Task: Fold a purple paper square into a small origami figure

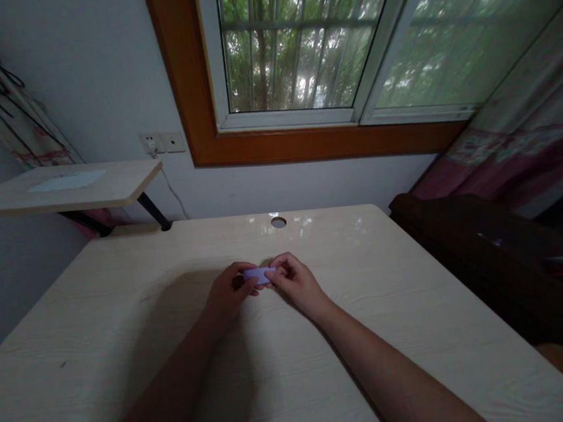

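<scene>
A small, flat purple rectangle (258,276), possibly folded paper, is held between both hands over the middle of the desk. Its material is too small to make out for sure. My left hand (228,289) pinches its left end, with the thumb on the near face and fingers behind. At the other end, my right hand (293,279) grips it between thumb and fingers. The fingertips hide both ends of the piece. Beneath the hands lies the pale wood-grain desk (295,367).
A raised shelf (126,185) on black legs stands at the back left, with a white sheet (66,181) on it. The desk's back edge has a round cable hole (278,222). Dark wooden furniture (488,265) adjoins the right side. Behind are a wall and a window (306,44).
</scene>
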Demonstrator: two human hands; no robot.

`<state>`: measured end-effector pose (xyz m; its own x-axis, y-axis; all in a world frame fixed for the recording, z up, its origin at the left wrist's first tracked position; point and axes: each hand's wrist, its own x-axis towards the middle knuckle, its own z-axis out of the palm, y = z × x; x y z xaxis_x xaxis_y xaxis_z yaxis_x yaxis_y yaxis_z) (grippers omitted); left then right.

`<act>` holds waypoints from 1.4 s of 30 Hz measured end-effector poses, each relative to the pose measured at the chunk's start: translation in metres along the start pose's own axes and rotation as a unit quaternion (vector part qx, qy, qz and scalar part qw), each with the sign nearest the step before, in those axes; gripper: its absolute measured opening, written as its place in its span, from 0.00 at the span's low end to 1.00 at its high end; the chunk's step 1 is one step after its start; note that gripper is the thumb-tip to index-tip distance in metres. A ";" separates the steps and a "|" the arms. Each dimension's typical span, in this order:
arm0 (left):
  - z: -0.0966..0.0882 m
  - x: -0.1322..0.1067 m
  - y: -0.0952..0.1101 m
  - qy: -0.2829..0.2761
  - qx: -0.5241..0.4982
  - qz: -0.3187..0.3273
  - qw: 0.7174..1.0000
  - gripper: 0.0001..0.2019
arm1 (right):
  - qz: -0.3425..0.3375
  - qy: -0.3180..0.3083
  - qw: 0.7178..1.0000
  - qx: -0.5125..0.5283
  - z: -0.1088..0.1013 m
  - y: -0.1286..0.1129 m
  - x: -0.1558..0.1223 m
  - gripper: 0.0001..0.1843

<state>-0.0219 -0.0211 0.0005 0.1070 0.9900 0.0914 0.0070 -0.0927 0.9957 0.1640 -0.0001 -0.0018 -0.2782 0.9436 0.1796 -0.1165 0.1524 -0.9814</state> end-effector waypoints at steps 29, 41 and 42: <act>0.001 -0.001 0.006 0.003 0.025 -0.009 1.000 0.14 | 0.019 0.004 1.000 0.007 -0.001 -0.001 0.001 0.12; 0.001 0.000 0.005 0.010 0.050 0.002 0.999 0.13 | 0.018 0.006 1.000 -0.022 -0.002 -0.005 0.002 0.13; 0.001 -0.001 0.006 0.010 0.053 0.004 0.999 0.12 | 0.020 0.008 1.000 -0.019 -0.002 -0.004 0.002 0.13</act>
<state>-0.0211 -0.0225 0.0065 0.0877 0.9910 0.1008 0.1110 -0.1103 0.9877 0.1656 0.0014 0.0023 -0.2667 0.9536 0.1396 -0.0691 0.1256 -0.9897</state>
